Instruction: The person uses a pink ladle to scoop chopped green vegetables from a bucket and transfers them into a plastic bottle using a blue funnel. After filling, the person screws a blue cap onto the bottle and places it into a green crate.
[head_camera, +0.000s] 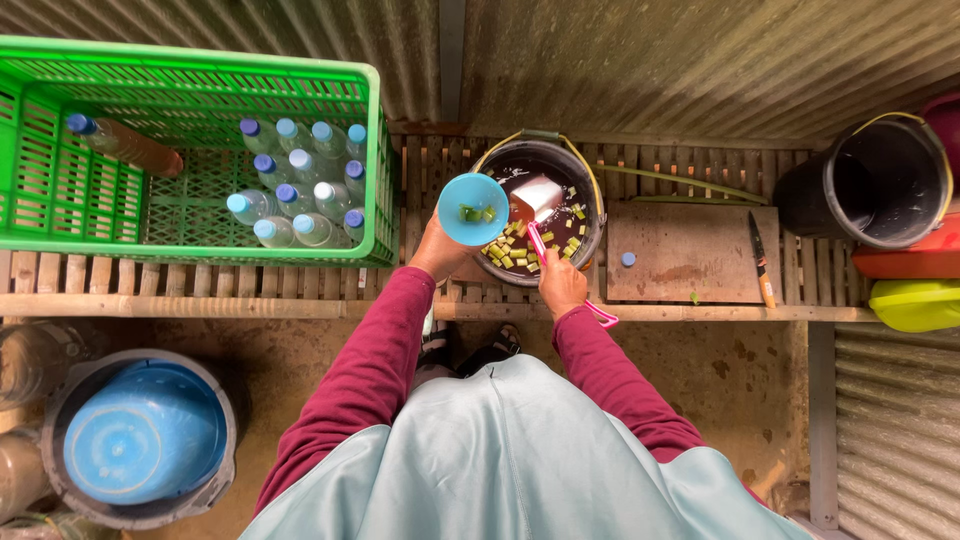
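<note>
Fingers of left hand (437, 250) grip blue funnel (473, 209), right hand (561, 285) clamps pink ladle (570, 285) (over bucket (590, 180)).

I see a smooth blue plastic funnel (473, 208); a glossy pink plastic ladle (570, 285); a dark plastic bucket (590, 215) of shiny liquid; a rough slatted wooden bench (330, 285); a glossy green plastic crate (372, 150); dull corrugated metal wall (650, 60)

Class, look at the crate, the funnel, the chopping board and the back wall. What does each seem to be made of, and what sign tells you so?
Crate: likely plastic, bright green moulded lattice.
Funnel: likely plastic, smooth blue with a matte look, held by the left hand.
Chopping board: probably wood, brown, stained and dull.
Back wall: seemingly corrugated metal sheet, ridged and grey.
</note>
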